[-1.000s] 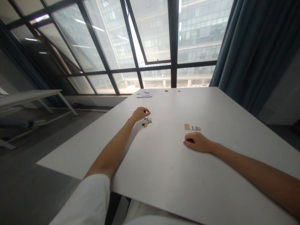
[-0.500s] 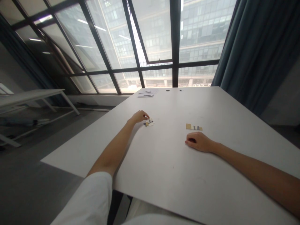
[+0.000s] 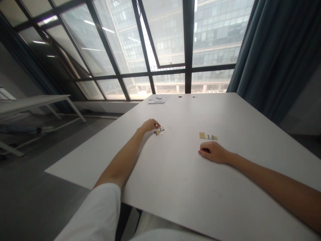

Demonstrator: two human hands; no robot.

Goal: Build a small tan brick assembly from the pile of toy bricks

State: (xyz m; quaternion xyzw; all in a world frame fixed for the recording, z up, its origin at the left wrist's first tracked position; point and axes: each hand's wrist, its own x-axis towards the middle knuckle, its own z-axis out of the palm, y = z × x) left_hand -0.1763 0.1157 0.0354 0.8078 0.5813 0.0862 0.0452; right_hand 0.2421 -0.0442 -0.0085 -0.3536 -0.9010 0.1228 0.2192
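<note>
My left hand (image 3: 150, 125) reaches to a loose pile of small flat pieces (image 3: 160, 131), white, yellowish and dark grey, on the white table. Its thumb and forefinger are curled together at the pile's upper left edge; what lies between the fingertips is too small to make out. My right hand (image 3: 212, 152) rests on the tabletop in a loose fist, with nothing visible in it. Just beyond that fist, apart from it, lies a neat row of similar pieces (image 3: 208, 136), banded yellow, white and grey.
White papers (image 3: 155, 100) lie at the table's far left edge. Near the far edge is a small dark round thing (image 3: 180, 97). Another table (image 3: 35, 100) stands to the left. Windows rise beyond, and a blue curtain (image 3: 271, 60) hangs at the right.
Almost nothing differs. The whole view has shifted very slightly, and both hands keep their places on the table.
</note>
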